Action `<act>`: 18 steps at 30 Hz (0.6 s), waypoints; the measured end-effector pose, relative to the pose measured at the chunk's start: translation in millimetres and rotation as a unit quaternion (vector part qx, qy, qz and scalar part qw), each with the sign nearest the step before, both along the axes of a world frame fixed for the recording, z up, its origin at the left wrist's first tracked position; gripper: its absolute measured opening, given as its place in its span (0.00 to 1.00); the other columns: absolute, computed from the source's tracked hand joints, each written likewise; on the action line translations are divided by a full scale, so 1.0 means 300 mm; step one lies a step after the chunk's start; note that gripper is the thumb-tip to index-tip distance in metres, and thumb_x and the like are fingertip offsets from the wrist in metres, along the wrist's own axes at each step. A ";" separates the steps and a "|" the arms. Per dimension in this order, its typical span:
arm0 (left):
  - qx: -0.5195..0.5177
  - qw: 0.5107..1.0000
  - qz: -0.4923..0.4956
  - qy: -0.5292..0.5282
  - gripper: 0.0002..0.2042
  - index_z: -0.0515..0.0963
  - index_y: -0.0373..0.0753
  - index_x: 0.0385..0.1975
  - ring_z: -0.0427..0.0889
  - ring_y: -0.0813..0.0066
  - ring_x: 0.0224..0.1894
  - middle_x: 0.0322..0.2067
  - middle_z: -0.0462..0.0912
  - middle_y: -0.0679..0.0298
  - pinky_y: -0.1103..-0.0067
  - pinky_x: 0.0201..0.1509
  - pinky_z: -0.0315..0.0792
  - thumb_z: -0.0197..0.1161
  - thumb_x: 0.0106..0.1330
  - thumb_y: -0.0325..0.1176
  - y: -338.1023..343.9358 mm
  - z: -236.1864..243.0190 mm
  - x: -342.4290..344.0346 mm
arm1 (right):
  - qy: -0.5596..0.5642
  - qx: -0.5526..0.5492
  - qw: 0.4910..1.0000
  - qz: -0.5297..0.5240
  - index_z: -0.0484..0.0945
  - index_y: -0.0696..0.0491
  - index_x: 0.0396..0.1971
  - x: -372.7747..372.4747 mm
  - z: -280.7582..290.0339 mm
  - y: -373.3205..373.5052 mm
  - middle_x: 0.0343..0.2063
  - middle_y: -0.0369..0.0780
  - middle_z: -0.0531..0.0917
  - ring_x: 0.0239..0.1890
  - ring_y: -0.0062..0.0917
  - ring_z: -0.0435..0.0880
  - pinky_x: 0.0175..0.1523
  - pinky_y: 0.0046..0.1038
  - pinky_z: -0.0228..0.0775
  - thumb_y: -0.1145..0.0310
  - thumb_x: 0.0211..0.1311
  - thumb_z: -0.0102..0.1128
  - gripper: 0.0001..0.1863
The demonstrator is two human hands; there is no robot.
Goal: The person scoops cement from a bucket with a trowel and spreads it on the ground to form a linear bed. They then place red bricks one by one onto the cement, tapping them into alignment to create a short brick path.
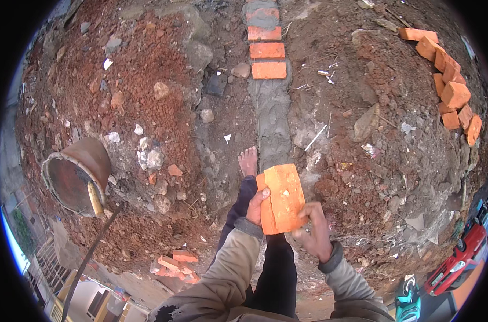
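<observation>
An orange-red brick (285, 194) is held up in front of me, with a dark crack or seam running along its left side. My left hand (258, 206) is closed around its left edge, thumb on the upper face. At the right edge, the curled fingers of my right hand (315, 232) press against the brick, slightly blurred. Beyond the brick, a strip of wet grey mortar (273, 115) runs away from me. Several bricks lie crosswise at its far part, the nearest brick (269, 70) bedded on the mortar. My bare foot (248, 161) stands just left of the strip.
A worn bucket (88, 161) with a wooden handle (95, 199) at its rim stands at left. Loose bricks (455, 95) are heaped at far right, and broken bricks (178, 264) lie near left. Rough soil (147, 80) and stones flank the strip. A red car (456, 260) shows at lower right.
</observation>
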State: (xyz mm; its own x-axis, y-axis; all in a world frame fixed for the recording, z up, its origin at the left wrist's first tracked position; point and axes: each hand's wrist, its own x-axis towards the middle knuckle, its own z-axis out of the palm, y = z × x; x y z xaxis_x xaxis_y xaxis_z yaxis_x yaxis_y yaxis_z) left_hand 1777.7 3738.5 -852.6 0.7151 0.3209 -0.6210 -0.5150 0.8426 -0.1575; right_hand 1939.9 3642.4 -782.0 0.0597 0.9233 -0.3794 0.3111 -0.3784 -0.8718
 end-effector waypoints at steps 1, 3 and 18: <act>0.043 0.998 -0.008 0.037 0.34 0.53 0.38 0.69 0.71 0.54 0.61 0.62 0.67 0.51 0.60 0.65 0.67 0.59 0.63 0.37 0.037 -0.047 0.006 | 0.065 -0.129 0.977 -0.158 0.61 0.59 0.55 -0.046 -0.096 0.024 0.44 0.44 0.69 0.43 0.28 0.77 0.47 0.27 0.72 0.65 0.53 0.70 0.34; 0.130 0.985 -0.009 0.116 0.37 0.51 0.38 0.69 0.71 0.57 0.61 0.61 0.66 0.53 0.64 0.64 0.68 0.61 0.61 0.33 0.131 -0.150 -0.002 | 0.119 -0.124 0.955 -0.241 0.57 0.64 0.61 -0.046 -0.160 0.250 0.42 0.42 0.73 0.44 0.25 0.78 0.45 0.20 0.72 0.66 0.56 0.68 0.38; 0.128 0.914 0.033 0.383 0.37 0.54 0.36 0.68 0.55 0.71 0.69 0.66 0.61 0.62 0.75 0.72 0.49 0.62 0.58 0.25 0.287 -0.470 -0.033 | -0.493 -0.143 0.854 0.086 0.65 0.58 0.52 0.129 -1.168 0.954 0.47 0.45 0.72 0.54 0.38 0.75 0.49 0.42 0.77 0.60 0.36 0.77 0.42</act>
State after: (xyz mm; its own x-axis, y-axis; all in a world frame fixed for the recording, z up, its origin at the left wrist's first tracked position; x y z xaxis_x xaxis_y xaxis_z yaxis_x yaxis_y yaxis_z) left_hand 1767.6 3824.6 -993.7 0.0764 0.5524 -0.8301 -0.4420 0.7650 0.4684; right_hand 1978.6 3928.5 -1132.5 0.3531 0.8287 -0.4342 0.9127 -0.4072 -0.0350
